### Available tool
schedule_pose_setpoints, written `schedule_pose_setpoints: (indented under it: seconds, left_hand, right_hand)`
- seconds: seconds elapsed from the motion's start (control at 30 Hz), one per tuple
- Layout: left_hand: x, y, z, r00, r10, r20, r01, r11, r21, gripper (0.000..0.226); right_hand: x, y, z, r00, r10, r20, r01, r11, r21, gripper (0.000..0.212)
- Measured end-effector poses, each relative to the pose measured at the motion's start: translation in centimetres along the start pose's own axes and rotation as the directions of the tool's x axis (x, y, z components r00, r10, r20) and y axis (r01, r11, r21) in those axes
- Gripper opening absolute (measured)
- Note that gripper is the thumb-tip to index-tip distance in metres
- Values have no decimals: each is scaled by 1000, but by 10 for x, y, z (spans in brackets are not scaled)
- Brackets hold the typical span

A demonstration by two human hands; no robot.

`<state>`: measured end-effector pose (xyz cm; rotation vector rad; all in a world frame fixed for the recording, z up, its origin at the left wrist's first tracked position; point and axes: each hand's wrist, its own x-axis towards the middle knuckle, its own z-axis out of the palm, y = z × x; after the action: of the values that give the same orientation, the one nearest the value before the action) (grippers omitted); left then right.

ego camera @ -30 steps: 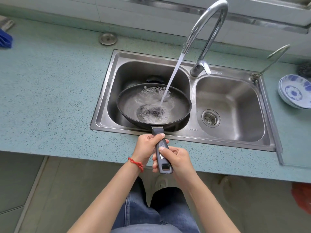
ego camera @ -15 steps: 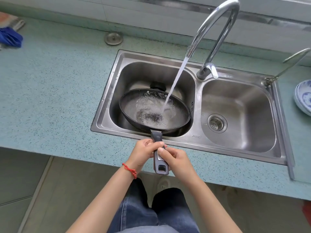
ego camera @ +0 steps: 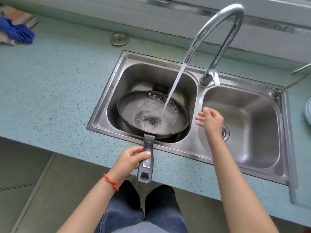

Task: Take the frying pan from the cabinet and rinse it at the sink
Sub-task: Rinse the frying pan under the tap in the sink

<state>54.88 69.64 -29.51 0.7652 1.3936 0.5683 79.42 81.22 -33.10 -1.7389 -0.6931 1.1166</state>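
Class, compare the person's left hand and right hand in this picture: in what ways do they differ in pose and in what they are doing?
The left hand is closed around the frying pan's handle; the right hand is open and holds nothing. The left hand sits over the counter edge in front of the sink; the right hand hovers above the divider between the basins, beside the frying pan. Only the left wrist bears a red string bracelet. Both are bare.

Frying pan (ego camera: 151,113) filling left basin; right basin (ego camera: 244,132) open beneath faucet (ego camera: 218,31).
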Motion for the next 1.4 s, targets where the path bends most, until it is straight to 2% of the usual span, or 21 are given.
schedule_pose_setpoints:
  seconds: [0.13, 0.23, 0.4, 0.57, 1.0, 1.17, 1.27, 1.4]
  left_hand:
    - [4, -2, 2, 1000, 18, -25, -18, 1000, -17, 62]
    - [6, -3, 2, 999, 25, -24, -26, 1000, -17, 63]
    - [8, -5, 3, 999, 25, -22, -27, 997, -73, 54]
    - [9, -6, 3, 999, 28, -30, -31, 995, -95, 52]
    - [12, -12, 3, 998, 44, -40, -48, 992, -119, 47]
    - [11, -12, 3, 997, 57, -41, -62, 992, -112, 53]
    - [10, -10, 1, 997, 70, -15, -71, 995, -70, 60]
    - [12, -7, -5, 996, 70, 62, -71, 997, 5, 64]
  right_hand:
    - [45, -24, 2, 998, -25, -56, 29, 997, 70, 40]
    - [73, -36, 7, 995, -67, -78, 73, 995, 69, 40]
    - [99, -43, 15, 974, -159, -162, 156, 987, -30, 27]
    - [104, -28, 14, 948, -272, -164, 255, 960, -114, 8]
    - [95, -15, 37, 943, -227, -245, 212, 974, -87, 16]
    - [89, -20, 32, 965, -158, -212, 145, 987, -76, 14]
    - [61, -24, 29, 983, -71, -170, 65, 997, -38, 24]
    - [-27, -31, 33, 994, -97, 48, 95, 995, 39, 16]
